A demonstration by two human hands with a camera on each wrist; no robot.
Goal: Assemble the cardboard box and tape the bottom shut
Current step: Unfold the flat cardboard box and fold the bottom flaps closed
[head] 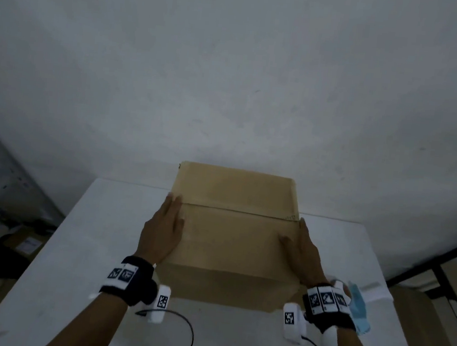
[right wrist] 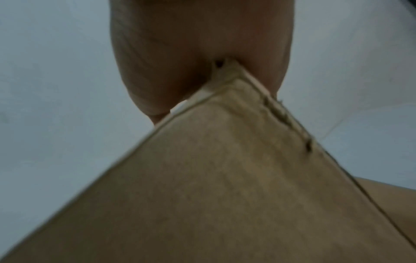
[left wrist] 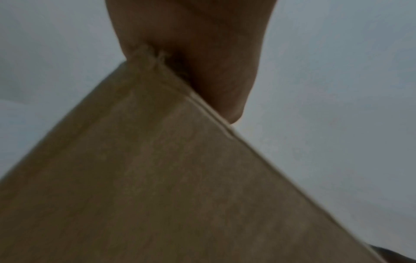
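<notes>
The cardboard box (head: 233, 224) is stood on the white tabletop (head: 96, 243) with its flaps folded shut on the upward face, a seam (head: 240, 211) running across between them. It is judged light, fairly stiff in the panels, but liable to give at the creases and flap edges. It is best taken hold of at the side walls near the corners. The box is held between the two hands: the left hand (head: 162, 229) is pressed flat, fingers straight, against the left edge, and the right hand (head: 302, 249) likewise against the right edge, thumb laid on top. No tape is seen on the seam.
</notes>
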